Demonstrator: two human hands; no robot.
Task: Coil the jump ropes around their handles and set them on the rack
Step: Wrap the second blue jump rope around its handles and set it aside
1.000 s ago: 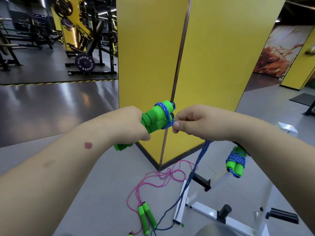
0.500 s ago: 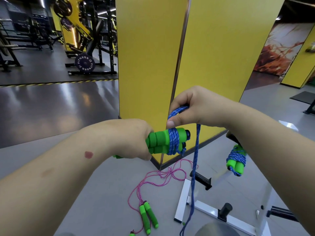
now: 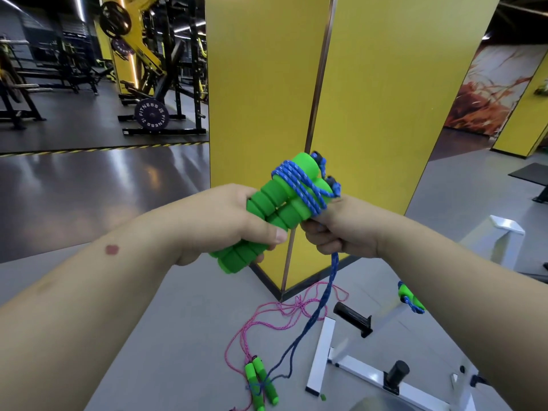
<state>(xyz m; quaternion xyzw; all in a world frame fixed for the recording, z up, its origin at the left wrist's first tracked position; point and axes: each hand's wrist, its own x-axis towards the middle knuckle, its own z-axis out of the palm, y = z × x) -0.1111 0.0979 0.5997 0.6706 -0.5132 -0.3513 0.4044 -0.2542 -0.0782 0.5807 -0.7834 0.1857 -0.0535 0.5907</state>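
Note:
My left hand (image 3: 234, 223) grips two green foam handles (image 3: 274, 203) held side by side, tilted up to the right. Several turns of blue rope (image 3: 299, 185) wrap their upper ends. My right hand (image 3: 338, 229), just under the handles, is closed on the blue rope, whose loose tail (image 3: 323, 301) hangs down to the floor. A pink rope (image 3: 267, 318) with green handles (image 3: 261, 381) lies uncoiled on the floor below. On the white rack (image 3: 320, 354) at the right hangs a coiled blue rope with green handles (image 3: 410, 298), partly hidden by my right forearm.
A yellow pillar (image 3: 370, 99) stands straight ahead, its corner meeting the grey floor near the pink rope. The rack has black pegs (image 3: 353, 317). Weight machines and a plate (image 3: 151, 113) stand far left on dark floor.
The handles tipped from level to pointing up and right. My right hand came down from above the handles to below them, laying more blue rope around the upper ends.

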